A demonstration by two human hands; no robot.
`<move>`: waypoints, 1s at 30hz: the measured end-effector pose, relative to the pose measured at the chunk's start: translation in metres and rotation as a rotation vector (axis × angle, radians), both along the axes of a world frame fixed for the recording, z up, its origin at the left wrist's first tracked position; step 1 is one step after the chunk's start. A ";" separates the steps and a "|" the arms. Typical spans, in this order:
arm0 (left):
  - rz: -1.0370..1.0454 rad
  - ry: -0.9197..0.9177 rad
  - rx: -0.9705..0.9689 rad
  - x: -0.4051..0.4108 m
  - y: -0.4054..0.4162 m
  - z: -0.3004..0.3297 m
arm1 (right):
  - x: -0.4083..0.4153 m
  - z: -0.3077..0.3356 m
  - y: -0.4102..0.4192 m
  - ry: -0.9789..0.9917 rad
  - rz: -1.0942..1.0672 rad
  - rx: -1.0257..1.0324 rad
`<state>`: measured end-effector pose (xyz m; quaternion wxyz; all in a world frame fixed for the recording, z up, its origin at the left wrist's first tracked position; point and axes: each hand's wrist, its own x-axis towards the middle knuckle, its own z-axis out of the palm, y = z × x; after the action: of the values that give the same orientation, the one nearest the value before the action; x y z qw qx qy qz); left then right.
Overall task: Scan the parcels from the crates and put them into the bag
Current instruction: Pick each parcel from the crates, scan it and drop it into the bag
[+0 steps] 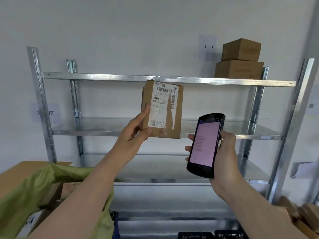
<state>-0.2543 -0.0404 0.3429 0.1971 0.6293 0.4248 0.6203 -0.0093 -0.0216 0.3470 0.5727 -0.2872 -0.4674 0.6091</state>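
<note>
A galvanised steel shelf unit (165, 80) filled the view in front of you, its thin, shiny, flat-edged shelves standing against a pale wall. Two plain cardboard boxes (240, 61) sat stacked on the top shelf at the far right. At the near left, a soft, crumpled green bag (34, 187) lay open, draped over brown cartons. A dark crate (212, 235) just showed at the bottom edge.

Your left hand (136, 130) held the parcel (163, 109) up in front of the middle shelf, thumb and fingers clamped on its lower left corner. The parcel was a small brown cardboard box, taped, stood on end with its long axis upright and its white barcode label facing you.

Your right hand (222, 152) was closed around a black handheld scanner (205, 145) with a glossy, lit pinkish screen. The scanner sat below and to the right of the parcel, near but not touching, and its top end tilted up and left towards the label. The scan seemed to depend on that angle. The bag lay nearer your left arm.
</note>
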 end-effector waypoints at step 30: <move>0.022 0.307 -0.058 -0.038 0.066 -0.014 | 0.015 0.020 -0.005 -0.102 0.607 -0.077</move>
<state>-0.2920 0.0260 0.3293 0.1412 0.7059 0.4747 0.5064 0.0060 -0.0264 0.3667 0.3292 -0.1861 -0.5364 0.7545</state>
